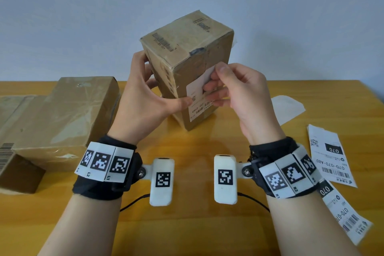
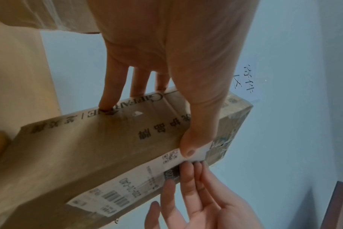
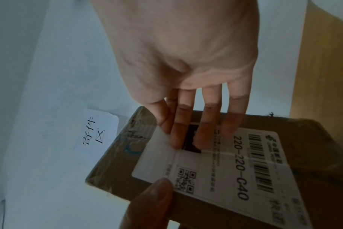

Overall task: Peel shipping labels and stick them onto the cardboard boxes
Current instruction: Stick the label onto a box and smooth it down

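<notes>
A tall cardboard box (image 1: 187, 54) stands upright mid-table. My left hand (image 1: 145, 93) grips it from the left, fingers behind it, and its thumb (image 1: 185, 102) presses the left edge of a white shipping label (image 1: 199, 108) on the right-facing side. My right hand (image 1: 216, 81) pinches the label's upper part, which stands off the box. In the left wrist view the thumb (image 2: 190, 148) pins the label (image 2: 127, 189) at the box (image 2: 78, 155) edge. The right wrist view has my fingers (image 3: 176, 136) on the "220-220-C40" label (image 3: 225, 170).
Larger cardboard boxes (image 1: 62, 114) lie at the left, with a small one (image 1: 16, 172) in front. Printed label strips (image 1: 330, 158) and a blank backing sheet (image 1: 286, 108) lie on the wooden table (image 1: 197, 230) at the right. A paper sign (image 3: 96, 131) hangs on the wall.
</notes>
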